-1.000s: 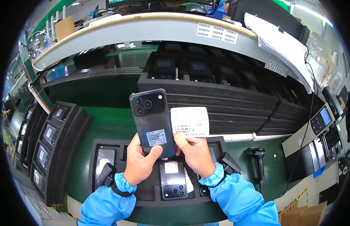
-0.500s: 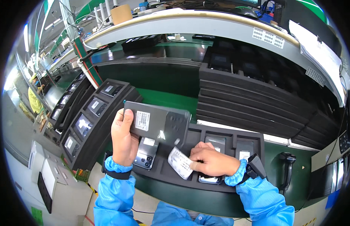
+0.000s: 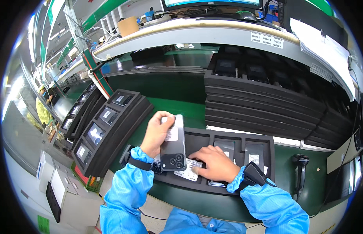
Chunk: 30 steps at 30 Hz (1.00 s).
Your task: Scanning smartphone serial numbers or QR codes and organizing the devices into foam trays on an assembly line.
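Green bench (image 3: 177, 109) runs under a curved shelf, with stacked black trays behind. Head view: on the near tray (image 3: 197, 136), the left hand (image 3: 158, 132) grips a grey phone (image 3: 174, 146) upright, back facing up, lenses lowest, just above the tray's left slots. The right hand (image 3: 212, 163) presses a white label (image 3: 189, 171) flat on the tray, right of the phone. Judging by this, labelling is mid-step; next calls for lifting the label cleanly.

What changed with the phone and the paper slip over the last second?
The left hand alone now holds the dark phone, turned from upright through sideways to camera end down. The right hand let go of it and brought the white slip down onto the black foam tray. The tray's other phones stayed in their slots.
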{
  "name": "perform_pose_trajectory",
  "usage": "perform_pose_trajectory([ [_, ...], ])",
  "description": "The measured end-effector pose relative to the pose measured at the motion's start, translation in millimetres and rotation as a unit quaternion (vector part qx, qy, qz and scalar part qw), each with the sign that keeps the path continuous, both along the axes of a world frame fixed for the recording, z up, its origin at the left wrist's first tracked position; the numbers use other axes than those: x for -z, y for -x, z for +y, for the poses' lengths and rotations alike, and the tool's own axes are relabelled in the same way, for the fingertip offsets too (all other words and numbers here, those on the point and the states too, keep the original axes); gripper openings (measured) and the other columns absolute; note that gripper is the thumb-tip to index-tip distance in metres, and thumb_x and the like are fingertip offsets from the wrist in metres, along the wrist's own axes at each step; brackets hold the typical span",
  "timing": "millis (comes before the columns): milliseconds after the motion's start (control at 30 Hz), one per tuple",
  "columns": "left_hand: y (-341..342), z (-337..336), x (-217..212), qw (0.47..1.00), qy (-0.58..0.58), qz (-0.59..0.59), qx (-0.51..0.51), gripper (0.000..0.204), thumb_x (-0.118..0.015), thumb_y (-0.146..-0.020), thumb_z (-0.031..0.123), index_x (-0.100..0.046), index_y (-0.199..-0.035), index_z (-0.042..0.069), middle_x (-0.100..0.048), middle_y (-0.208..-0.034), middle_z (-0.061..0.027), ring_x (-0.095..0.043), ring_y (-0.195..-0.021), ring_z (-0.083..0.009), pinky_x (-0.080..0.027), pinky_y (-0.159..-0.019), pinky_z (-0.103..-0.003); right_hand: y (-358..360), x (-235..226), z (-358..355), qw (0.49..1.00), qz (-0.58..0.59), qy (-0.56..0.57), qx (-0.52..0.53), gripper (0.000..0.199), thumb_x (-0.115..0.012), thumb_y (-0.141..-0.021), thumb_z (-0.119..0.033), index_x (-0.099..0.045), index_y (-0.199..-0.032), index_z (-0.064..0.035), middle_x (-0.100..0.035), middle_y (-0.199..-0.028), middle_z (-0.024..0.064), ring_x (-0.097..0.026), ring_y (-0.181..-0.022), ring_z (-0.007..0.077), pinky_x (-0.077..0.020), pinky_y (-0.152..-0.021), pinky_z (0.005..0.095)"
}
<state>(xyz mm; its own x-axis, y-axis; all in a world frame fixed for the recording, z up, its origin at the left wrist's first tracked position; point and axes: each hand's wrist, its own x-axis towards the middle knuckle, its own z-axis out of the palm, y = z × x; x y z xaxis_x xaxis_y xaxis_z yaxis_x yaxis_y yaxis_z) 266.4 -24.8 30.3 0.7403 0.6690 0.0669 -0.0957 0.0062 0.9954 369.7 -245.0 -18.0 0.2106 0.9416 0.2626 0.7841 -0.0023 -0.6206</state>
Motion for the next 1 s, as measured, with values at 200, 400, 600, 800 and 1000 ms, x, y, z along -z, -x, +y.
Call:
perform_pose_trajectory([
  [200, -25.2, -12.4, 31.4, 0.995, -0.065, 0.055, 0.058, 0.012, -0.07, -0.098, 0.015, -0.061, -0.099, 0.007, -0.064, -0.084, 0.0014, -0.059, -0.073, -0.0045, -0.049, -0.063, -0.022, -12.5, -3.3, -4.8, 0.991, 0.099, 0.011, -0.088, 0.013, -0.066, -0.088, -0.014, -0.077, -0.091, -0.0081, -0.068, -0.111, 0.0099, -0.061, -0.109, 0.0288, -0.0472, -0.096, 0.0396],
  [400, -26.8, -30.4, 43.7, 0.958, -0.249, 0.109, 0.087, 0.016, -0.073, -0.092, 0.014, -0.064, -0.097, 0.003, -0.067, -0.089, -0.0055, -0.063, -0.084, -0.0135, -0.05, -0.077, -0.031, -60.8, -24.3, -42.7, 0.962, 0.152, -0.161, 0.157, 0.016, -0.056, -0.082, 0.0, -0.071, -0.082, -0.0021, -0.069, -0.084, 0.0099, -0.065, -0.073, 0.0191, -0.0512, -0.066, 0.0292],
  [600, -1.1, -52.1, 49.2, 0.798, -0.58, 0.135, 0.091, 0.034, -0.069, -0.091, 0.021, -0.063, -0.119, 0.003, -0.062, -0.119, -0.0152, -0.058, -0.111, -0.0381, -0.049, -0.096, -0.045, -76.8, -12.9, -179.5, 0.858, 0.057, -0.289, 0.421, 0.019, -0.063, -0.091, -0.006, -0.068, -0.109, 0.0008, -0.067, -0.109, 0.012, -0.062, -0.1, 0.0201, -0.0483, -0.09, 0.0314],
  [800, 16.8, -59.3, 48.3, 0.731, -0.664, 0.128, 0.098, 0.027, -0.068, -0.09, 0.022, -0.07, -0.113, 0.007, -0.067, -0.125, -0.0099, -0.06, -0.118, -0.0316, -0.05, -0.1, -0.041, -75.4, 67.6, -289.7, 0.76, 0.046, -0.14, 0.633, 0.061, -0.069, -0.091, -0.014, -0.046, -0.146, -0.0023, -0.058, -0.136, 0.0215, -0.058, -0.123, 0.0341, -0.043, -0.106, 0.0413],
  [1000, 84.3, -9.3, 33.4, 0.797, -0.591, 0.117, -0.042, 0.034, -0.072, -0.086, 0.021, -0.068, -0.117, 0.006, -0.065, -0.127, -0.0162, -0.057, -0.123, -0.0366, -0.044, -0.107, -0.046, -79.4, 50.0, -291.5, 0.771, 0.154, -0.129, 0.604, 0.056, -0.064, -0.092, -0.008, -0.047, -0.145, -0.0076, -0.061, -0.092, 0.0047, -0.058, -0.07, 0.0128, -0.0492, -0.061, 0.0292],
])
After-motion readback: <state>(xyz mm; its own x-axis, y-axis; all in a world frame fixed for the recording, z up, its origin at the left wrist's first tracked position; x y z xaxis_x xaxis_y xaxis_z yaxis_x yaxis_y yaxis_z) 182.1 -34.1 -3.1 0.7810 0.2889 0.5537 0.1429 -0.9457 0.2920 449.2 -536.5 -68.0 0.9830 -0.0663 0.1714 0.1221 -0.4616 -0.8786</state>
